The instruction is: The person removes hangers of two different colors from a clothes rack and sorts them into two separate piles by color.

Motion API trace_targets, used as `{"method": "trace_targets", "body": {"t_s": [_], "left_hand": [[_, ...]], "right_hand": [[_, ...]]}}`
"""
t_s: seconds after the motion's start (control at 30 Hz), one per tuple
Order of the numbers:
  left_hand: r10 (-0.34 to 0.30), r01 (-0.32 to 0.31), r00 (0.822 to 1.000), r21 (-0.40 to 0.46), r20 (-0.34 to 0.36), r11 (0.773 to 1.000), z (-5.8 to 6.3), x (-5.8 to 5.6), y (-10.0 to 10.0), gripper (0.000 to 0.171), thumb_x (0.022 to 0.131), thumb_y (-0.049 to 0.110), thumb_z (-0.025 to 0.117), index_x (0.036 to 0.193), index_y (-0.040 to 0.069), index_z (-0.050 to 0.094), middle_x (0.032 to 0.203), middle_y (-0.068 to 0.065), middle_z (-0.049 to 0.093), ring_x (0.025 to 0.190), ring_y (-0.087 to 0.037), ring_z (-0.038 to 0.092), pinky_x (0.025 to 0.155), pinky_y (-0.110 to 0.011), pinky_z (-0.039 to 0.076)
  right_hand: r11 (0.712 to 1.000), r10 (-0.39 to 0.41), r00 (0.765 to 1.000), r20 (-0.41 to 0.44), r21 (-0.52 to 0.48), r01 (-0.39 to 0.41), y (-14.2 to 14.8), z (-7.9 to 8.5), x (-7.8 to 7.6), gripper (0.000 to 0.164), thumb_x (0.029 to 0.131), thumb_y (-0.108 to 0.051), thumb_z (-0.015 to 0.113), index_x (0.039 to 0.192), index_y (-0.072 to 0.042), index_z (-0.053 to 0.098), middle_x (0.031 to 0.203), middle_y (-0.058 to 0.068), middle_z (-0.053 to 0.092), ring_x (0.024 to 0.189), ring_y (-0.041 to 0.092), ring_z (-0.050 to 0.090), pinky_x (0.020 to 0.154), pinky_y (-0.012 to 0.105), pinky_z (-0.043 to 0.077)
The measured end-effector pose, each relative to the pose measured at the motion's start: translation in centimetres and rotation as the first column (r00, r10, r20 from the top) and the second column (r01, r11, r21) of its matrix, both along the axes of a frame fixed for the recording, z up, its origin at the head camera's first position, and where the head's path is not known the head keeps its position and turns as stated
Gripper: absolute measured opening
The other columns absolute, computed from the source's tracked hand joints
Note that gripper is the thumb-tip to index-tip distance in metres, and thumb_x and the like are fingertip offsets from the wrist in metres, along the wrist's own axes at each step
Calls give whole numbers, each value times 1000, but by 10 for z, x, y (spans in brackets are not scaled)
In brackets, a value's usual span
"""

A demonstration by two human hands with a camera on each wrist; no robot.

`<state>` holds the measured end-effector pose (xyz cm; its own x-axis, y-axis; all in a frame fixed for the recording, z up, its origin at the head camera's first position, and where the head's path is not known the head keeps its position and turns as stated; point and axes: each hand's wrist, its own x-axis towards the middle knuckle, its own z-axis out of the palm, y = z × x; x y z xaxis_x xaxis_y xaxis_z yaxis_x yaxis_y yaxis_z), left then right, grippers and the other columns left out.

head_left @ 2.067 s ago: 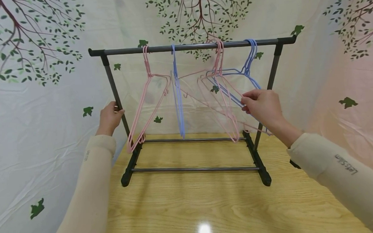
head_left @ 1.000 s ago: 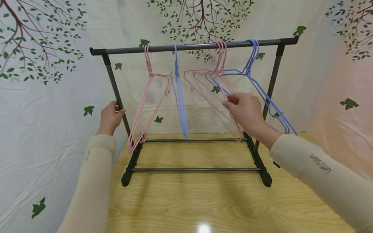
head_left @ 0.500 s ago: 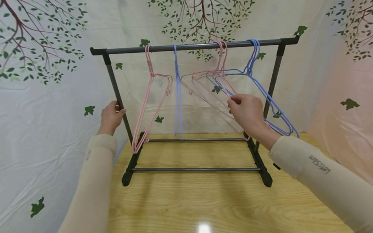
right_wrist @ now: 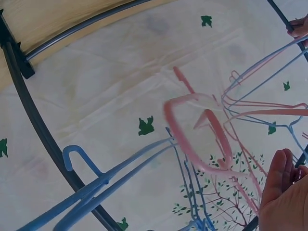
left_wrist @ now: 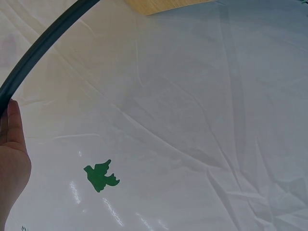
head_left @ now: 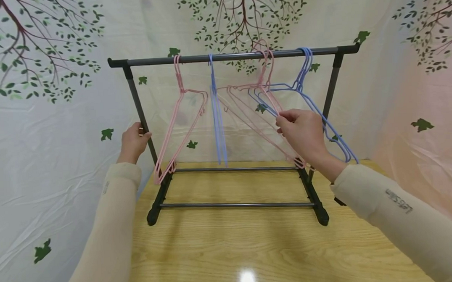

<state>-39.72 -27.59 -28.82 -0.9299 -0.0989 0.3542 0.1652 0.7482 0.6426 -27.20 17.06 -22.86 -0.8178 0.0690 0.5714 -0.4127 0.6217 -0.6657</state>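
My left hand (head_left: 133,141) grips the left upright (head_left: 136,98) of a black garment rack; the left wrist view shows only part of that hand (left_wrist: 14,159) against the curved-looking post (left_wrist: 43,43). Between thumb and fingers my right hand (head_left: 303,131) pinches the sloping arm of a pink hanger (head_left: 274,102). One pink hook (head_left: 260,43) in this group stands above the rail (head_left: 237,56); other pink hangers hang beside it. Close up in the right wrist view, a pink hanger end (right_wrist: 173,120) is blurred, left of my right hand (right_wrist: 284,197).
Blue hangers (head_left: 319,111) hang at the rail's right, more blue ones (head_left: 214,103) left of centre, and pink ones (head_left: 169,126) near the left upright. The rack's feet (head_left: 321,212) stand on a wood-grain table (head_left: 230,241). A leaf-printed cloth (head_left: 60,165) surrounds it.
My right hand has moved left with the pink hanger, then slightly up. One pink hook has risen above the rail. The middle blue hangers sway. My left hand stays put.
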Motion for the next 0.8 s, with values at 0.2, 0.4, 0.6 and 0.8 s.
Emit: {"method": "trace_targets", "body": {"t_s": [0.2, 0.4, 0.6, 0.8], "left_hand": [[-1, 1, 1000, -8, -6, 1000, -3, -1, -2, 35, 102, 13, 54, 130, -8, 50, 129, -31, 57, 121, -46, 52, 98, -57, 45], [-3, 3, 999, -15, -36, 1000, -2, -2, 0, 33, 101, 11, 54, 127, -9, 51, 127, -31, 58, 120, -45, 53, 99, -55, 45], [-5, 4, 999, -13, -37, 1000, -2, -1, 1, 33, 101, 11, 54, 128, -9, 51, 126, -31, 59, 120, -45, 53, 99, -55, 45], [-3, 2, 999, -14, -32, 1000, -1, 0, 0, 34, 101, 11, 54, 128, -9, 51, 127, -32, 58, 120, -46, 53, 99, -55, 44]], "right_hand": [[999, 24, 1000, 3, 37, -24, -1, -4, 6, 25, 99, -20, 62, 112, -3, 75, 94, 12, 75, 77, 19, 73, 66, 21, 56], [999, 53, 999, 9, 3, -54, 7, -9, 18, 27, 99, -21, 63, 113, -2, 75, 92, 15, 74, 76, 21, 73, 62, 14, 54], [998, 59, 998, 15, 6, -59, 18, -9, 36, 29, 99, -25, 62, 113, -3, 75, 90, 12, 75, 73, 14, 72, 58, 18, 54], [997, 79, 994, -81, 17, -78, 30, -11, 53, 25, 98, -20, 65, 112, -1, 75, 89, 14, 74, 68, -1, 67, 53, 17, 52]]}}
